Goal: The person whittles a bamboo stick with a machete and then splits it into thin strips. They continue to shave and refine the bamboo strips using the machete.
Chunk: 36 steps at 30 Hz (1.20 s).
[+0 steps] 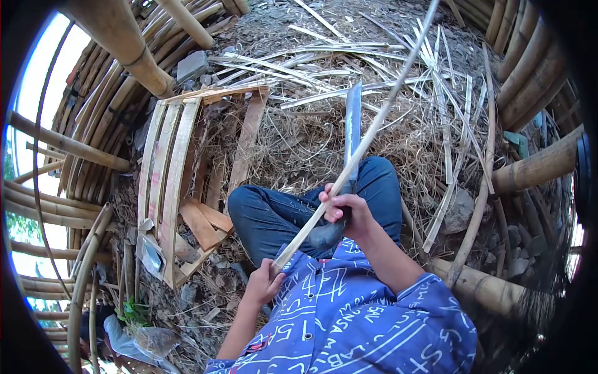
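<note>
A long, thin bamboo strip (303,234) runs slanting from my lap up past the top edge of the view. My left hand (264,285) is closed around its lower end, close to my shirt. Higher up, my right hand (350,215) has its fingers curled, with the strip passing across them. The same hand grips a machete, whose long metal blade (352,121) points away from me behind the strip. Most of the machete's handle is hidden by the hand and strip. A dark rounded shape (326,235) sits under the right hand, between my crossed legs.
Split bamboo strips (317,71) lie scattered ahead over shavings (299,143). A slatted wooden crate (168,181) stands at my left, with a stone block (192,65) beyond. Bamboo poles (134,56) surround me; a rock (458,212) lies at right.
</note>
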### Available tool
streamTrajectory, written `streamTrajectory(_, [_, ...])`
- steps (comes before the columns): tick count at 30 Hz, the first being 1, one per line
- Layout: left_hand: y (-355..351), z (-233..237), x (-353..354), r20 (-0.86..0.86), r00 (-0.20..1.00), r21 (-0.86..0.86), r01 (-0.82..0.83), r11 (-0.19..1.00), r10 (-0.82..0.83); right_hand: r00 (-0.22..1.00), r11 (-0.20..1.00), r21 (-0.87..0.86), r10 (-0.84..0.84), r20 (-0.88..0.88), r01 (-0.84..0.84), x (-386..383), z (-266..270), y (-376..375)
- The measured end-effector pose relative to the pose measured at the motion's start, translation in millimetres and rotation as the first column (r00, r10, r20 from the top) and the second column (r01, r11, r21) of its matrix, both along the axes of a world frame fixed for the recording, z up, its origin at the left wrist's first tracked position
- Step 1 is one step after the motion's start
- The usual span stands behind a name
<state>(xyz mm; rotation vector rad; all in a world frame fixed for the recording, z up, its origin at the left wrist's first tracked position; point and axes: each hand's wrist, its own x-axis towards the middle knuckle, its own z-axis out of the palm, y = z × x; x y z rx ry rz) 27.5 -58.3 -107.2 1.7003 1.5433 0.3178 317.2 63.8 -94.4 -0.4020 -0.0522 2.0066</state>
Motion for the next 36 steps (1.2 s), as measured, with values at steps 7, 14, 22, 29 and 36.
streamTrajectory(7, [83,63,57,0.213,0.965,0.287,0.089,0.954,-0.154,0.972,0.981,0.128,0.117,0.203,-0.145,-17,20,-7])
streamTrajectory(14, [101,38,89,0.483,0.876,0.035,-0.027,0.999,0.007,0.958,0.978,0.1,0.155,0.243,-0.184,-10,21,-16])
streamTrajectory(22, [87,30,86,0.67,0.711,-0.13,-0.172,0.977,0.214,0.987,0.986,-0.111,0.112,-0.113,-0.124,0,-24,-24])
streamTrajectory(29, [103,48,75,0.721,0.657,-0.318,0.034,0.948,0.218,0.993,0.997,0.013,0.077,0.092,-0.078,10,-19,-25])
streamTrajectory(36, [110,36,81,0.663,0.686,-0.394,-0.022,0.919,0.301,0.817,0.988,0.114,0.022,0.577,-0.108,17,-1,-29])
